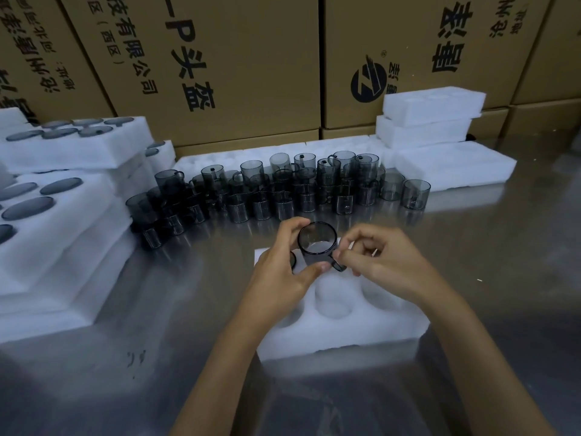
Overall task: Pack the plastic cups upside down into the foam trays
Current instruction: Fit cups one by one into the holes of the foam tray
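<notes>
Nearest the camera, two bare forearms reach forward over the foam tray (342, 328), which lies on the steel table (471, 309) and serves here as the landmark. The tray's near pockets look empty; one dark cup (293, 259) seems already seated in a pocket at its far left, mostly hidden behind the left hand. Above the tray's far half, both hands hold a smoky plastic cup (317, 245), its open mouth facing up and toward the camera, so it is not yet inverted. The left hand (283, 269) curls round the cup's body, thumb under its base and fingers over the far rim; the right hand (386, 265) pinches the cup's handle between thumb and forefinger, its other fingers loosely bent. The step in hand appears to be orienting this cup; the next move likely calls for turning it mouth-down and lowering it squarely into a free pocket, with the handle placed so it does not snag the foam. Beyond the tray stands a crowded row of loose cups (283, 190), waiting. Left of the tray lie filled trays (63, 215) showing round cup bottoms; beyond and to its right sit stacked empty trays (430, 121), and behind everything, cardboard cartons (235, 58).
</notes>
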